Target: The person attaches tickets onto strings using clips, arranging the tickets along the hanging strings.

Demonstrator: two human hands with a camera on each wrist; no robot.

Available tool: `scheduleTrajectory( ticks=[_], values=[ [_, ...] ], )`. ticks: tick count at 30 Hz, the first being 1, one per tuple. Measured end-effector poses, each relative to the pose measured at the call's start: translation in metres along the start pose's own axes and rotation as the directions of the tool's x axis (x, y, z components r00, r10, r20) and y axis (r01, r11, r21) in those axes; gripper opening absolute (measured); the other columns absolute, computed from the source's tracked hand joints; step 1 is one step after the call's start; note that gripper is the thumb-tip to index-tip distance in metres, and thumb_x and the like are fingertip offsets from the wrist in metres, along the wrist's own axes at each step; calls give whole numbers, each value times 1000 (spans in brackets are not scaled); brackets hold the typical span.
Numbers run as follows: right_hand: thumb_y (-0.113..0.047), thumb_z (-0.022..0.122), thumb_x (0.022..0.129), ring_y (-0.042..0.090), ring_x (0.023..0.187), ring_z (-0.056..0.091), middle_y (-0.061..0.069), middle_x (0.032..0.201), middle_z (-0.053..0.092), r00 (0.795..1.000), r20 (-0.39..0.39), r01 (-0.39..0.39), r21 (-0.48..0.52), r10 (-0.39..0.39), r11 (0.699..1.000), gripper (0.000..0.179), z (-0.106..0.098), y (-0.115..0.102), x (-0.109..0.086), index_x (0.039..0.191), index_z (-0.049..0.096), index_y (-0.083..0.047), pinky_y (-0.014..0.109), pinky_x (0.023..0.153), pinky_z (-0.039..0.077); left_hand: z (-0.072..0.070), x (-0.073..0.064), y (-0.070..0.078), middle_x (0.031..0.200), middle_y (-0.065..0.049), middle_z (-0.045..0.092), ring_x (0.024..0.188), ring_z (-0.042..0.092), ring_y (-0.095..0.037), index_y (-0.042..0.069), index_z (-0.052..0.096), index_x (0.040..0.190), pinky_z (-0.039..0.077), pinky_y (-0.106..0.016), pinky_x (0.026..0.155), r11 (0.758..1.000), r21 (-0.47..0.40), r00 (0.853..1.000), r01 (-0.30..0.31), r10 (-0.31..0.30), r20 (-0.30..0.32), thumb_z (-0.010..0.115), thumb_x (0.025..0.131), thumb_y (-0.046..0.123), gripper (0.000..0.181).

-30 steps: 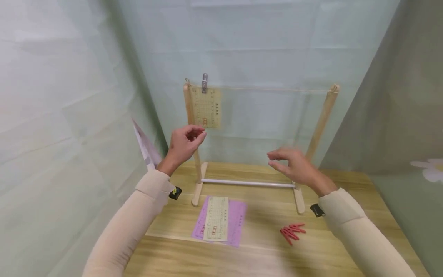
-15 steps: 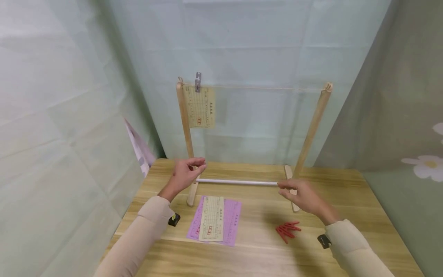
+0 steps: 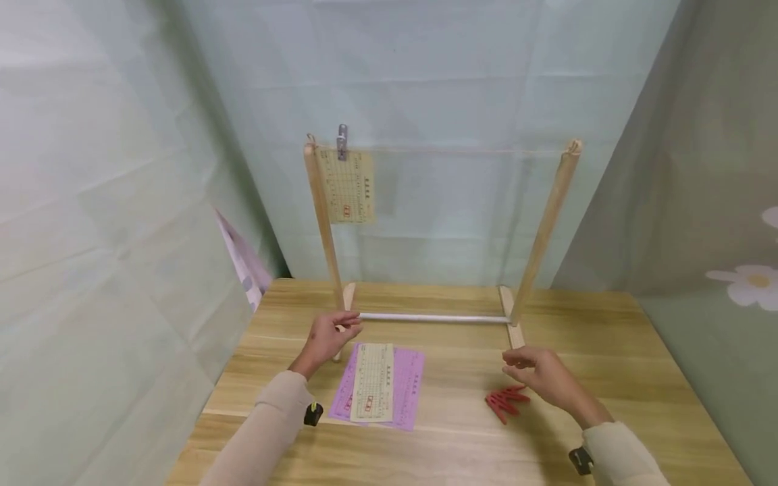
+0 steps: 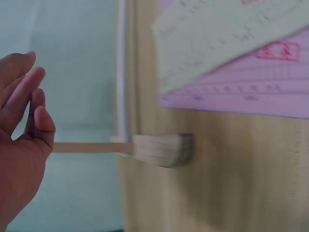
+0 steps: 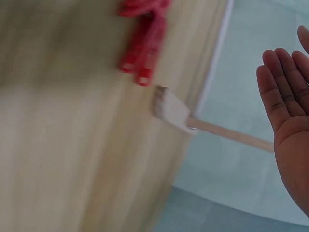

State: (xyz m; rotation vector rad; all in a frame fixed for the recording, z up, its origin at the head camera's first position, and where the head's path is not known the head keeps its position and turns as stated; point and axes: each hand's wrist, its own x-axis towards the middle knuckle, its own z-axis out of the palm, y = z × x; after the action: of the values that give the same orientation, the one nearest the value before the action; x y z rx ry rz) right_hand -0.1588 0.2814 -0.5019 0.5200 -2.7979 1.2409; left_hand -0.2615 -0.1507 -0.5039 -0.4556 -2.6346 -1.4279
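Observation:
My left hand (image 3: 327, 339), holding nothing, hovers by the foot of the rack's left post, just behind the paper slips; its fingers are relaxed. A yellow slip (image 3: 375, 381) lies on top of purple slips (image 3: 408, 391) on the table. Over on the right, my right hand (image 3: 543, 376) is empty too, its fingers (image 5: 280, 84) loosely extended in the right wrist view. Close to its fingertips lies a small pile of red clothespins (image 3: 506, 401). At the rack's upper left, a silvery clip (image 3: 342, 143) holds another yellow slip (image 3: 354, 189) on the string.
The wooden rack's right post (image 3: 546, 229) and left post (image 3: 322, 223) carry a string (image 3: 450, 150) between their tops. A white rod (image 3: 431, 318) joins them low down. Pale cloth (image 3: 450, 81) surrounds the wooden table (image 3: 450, 459). A folded sheet (image 3: 243, 260) stands beyond the left edge.
Both hands have come down from beside the rack's posts toward the table, the left to near the slips and the right to near the clothespins. The hanging slip stays clipped.

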Motion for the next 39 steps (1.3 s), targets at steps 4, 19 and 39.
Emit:
scheduleTrajectory(
  ticks=[4, 19, 39],
  values=[
    [-13, 75, 91, 22, 89, 69, 15, 106, 73, 1000, 9, -14, 4, 14, 1000, 25, 10, 12, -12, 108, 72, 4, 35, 77, 57, 7, -2, -15, 99, -13, 75, 89, 68, -26, -4, 73, 110, 50, -28, 73, 999, 21, 999, 43, -44, 12, 77, 85, 2, 25],
    [-1, 79, 82, 30, 87, 71, 18, 102, 73, 995, -84, -52, -16, 51, 999, 28, 26, 46, -40, 108, 71, 7, 32, 74, 57, 27, -9, -52, 114, -23, 69, 107, 66, -35, -10, 65, 121, 53, -44, 92, 983, 32, 975, 178, -181, 125, 73, 86, -7, 37],
    [4, 78, 79, 33, 99, 69, 16, 109, 71, 991, 22, -130, -13, 130, 991, 39, 26, 76, -40, 116, 67, 7, 39, 86, 56, 47, -9, -68, 109, -21, 71, 102, 69, -32, -8, 68, 116, 55, -43, 88, 977, 89, 976, 194, -202, 84, 76, 83, -5, 34]
  ],
)
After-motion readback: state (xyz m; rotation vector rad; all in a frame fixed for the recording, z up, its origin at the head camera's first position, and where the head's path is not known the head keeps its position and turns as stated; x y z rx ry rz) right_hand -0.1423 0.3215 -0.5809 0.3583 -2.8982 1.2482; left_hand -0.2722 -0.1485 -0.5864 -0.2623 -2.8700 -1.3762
